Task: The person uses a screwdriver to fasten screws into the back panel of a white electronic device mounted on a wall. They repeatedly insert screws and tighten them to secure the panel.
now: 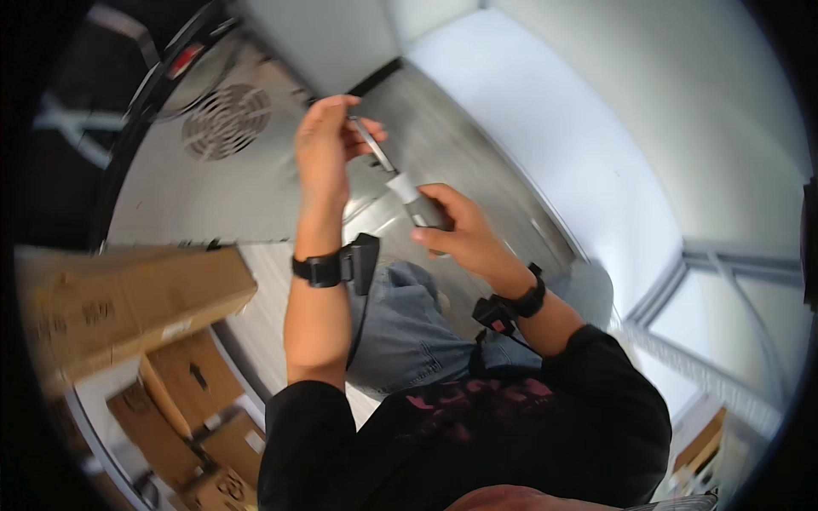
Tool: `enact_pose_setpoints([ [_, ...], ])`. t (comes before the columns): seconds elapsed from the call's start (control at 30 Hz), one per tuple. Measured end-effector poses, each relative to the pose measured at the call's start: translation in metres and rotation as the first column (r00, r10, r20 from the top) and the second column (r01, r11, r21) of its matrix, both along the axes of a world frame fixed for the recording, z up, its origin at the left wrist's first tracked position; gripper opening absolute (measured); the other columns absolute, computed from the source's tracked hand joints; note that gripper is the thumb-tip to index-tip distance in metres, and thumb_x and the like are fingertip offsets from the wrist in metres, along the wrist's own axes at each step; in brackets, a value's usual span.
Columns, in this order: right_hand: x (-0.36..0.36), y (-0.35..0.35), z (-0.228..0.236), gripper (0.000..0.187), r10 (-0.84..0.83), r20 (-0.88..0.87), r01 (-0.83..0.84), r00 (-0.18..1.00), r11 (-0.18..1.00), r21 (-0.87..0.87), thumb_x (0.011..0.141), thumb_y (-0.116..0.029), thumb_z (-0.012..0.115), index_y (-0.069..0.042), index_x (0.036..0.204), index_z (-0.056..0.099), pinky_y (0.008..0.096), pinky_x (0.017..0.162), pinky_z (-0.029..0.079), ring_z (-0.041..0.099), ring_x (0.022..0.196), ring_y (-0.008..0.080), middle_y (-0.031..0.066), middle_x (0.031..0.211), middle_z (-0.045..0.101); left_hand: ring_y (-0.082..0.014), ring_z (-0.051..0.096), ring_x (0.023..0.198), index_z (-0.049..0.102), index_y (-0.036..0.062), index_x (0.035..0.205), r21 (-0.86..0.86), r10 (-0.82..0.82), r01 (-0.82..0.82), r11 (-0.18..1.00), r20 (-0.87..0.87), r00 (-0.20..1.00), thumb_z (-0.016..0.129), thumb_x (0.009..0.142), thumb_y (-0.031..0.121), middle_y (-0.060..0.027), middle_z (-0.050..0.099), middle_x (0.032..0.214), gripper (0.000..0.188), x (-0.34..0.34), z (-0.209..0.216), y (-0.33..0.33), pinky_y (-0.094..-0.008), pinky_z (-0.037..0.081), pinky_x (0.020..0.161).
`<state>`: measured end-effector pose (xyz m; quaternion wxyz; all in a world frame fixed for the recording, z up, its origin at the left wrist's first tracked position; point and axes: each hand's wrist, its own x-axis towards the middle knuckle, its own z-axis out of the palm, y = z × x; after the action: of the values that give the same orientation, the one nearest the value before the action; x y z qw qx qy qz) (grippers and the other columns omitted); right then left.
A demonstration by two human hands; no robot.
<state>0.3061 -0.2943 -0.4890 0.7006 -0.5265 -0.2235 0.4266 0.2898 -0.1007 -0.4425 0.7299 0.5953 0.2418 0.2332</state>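
Blur and curled fingers obscure the tip of the screwdriver (402, 185), so I cannot tell whether the left hand (328, 140) pinches it, while the right hand (460, 228) wraps and partly covers the grey handle (424, 212), the shaft (375, 147) slanting from that grip toward the left.

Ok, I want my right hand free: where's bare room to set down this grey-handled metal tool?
The grey streaked floor looks bare between your right hand and the long white panel; lower left is crowded with brown cardboard boxes.

The left grip (324, 140), loosely curled, sits farther forward than the more tightly wrapped right grip (463, 230).
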Motion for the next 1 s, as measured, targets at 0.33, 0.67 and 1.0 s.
enact_pose_setpoints([
  [0.33,0.004,-0.089,-0.022,0.041,-0.262,-0.152,0.268,0.953,0.963,0.022,0.082,-0.009,0.064,-0.001,0.119,0.049,0.0240,0.056,0.048,0.053,0.074,0.0095,0.0044,0.091,0.055,-0.0152,0.059,0.074,0.056,0.0045,0.106,-0.185,-0.335,0.336,0.923,0.036,0.941,0.049,0.095,0.022,-0.0043,0.059,0.083,0.022,0.056,-0.021,-0.075,-0.0232,0.046,0.060],
  [0.67,0.015,-0.127,-0.077,0.038,-0.571,-0.278,0.584,0.773,0.811,-0.041,0.087,-0.010,0.059,-0.003,0.123,0.050,0.0252,0.061,0.045,0.050,0.073,0.0091,0.0011,0.090,0.053,-0.0168,0.063,0.071,0.056,0.0032,0.099,-0.221,-0.620,0.586,0.780,-0.137,0.773,0.050,0.093,0.017,-0.0102,0.063,0.085,0.016,0.138,-0.080,-0.118,-0.0241,0.048,0.060],
  [1.0,0.040,-0.193,-0.166,0.035,-0.872,-0.289,0.854,0.396,0.465,-0.235,0.089,-0.011,0.056,-0.004,0.124,0.053,0.0263,0.063,0.045,0.054,0.075,0.0118,0.0010,0.088,0.054,-0.0137,0.061,0.074,0.060,0.0083,0.094,-0.297,-0.828,0.774,0.559,-0.256,0.499,0.058,0.089,0.019,-0.0048,0.065,0.081,0.012,0.240,-0.201,-0.253,-0.0263,0.046,0.064],
])
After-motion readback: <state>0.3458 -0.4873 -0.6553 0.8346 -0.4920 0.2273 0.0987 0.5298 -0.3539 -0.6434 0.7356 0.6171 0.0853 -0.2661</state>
